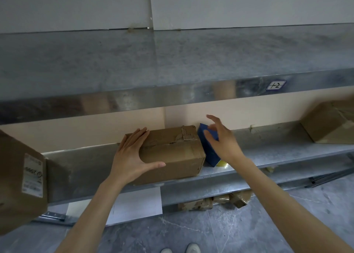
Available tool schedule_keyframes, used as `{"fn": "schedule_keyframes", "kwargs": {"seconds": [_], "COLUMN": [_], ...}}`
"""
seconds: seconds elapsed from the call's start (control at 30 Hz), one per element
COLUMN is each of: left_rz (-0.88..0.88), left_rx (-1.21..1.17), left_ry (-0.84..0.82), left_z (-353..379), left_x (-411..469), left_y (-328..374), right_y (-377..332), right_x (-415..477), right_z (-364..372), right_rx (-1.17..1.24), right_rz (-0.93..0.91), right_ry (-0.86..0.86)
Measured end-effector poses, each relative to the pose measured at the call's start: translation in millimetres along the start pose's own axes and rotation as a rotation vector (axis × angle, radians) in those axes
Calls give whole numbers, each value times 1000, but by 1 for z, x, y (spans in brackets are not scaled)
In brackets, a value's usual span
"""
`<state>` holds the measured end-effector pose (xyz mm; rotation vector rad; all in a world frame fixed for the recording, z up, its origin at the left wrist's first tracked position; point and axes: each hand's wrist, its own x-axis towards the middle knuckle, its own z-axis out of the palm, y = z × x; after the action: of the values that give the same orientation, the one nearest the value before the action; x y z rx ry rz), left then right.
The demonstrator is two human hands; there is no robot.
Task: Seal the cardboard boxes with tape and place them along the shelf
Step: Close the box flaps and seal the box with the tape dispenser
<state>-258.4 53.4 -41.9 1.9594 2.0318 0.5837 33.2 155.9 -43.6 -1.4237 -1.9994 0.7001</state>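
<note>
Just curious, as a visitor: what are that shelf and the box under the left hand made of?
The shelf looks like galvanised sheet metal: grey, mottled, dully reflective. The box looks like plain brown cardboard: matte, creased, its top seam torn.
</note>
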Motion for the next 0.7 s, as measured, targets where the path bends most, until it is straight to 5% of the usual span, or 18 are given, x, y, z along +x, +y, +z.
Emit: {"fn": "schedule_keyframes", "kwargs": {"seconds": [0.17,0.7], "left_rz": [37,-200], "left_rx": [-31,-164], "left_ry": [50,150], "left_z": [5,15], "left_x": [-1,3], "left_y": [-3,1], "right_y": [-47,-44], "right_x": [0,4], "right_z": [34,52], "right_rx": [297,-6], "right_rz": [-16,-7], "right_ry": [-193,-180]}}
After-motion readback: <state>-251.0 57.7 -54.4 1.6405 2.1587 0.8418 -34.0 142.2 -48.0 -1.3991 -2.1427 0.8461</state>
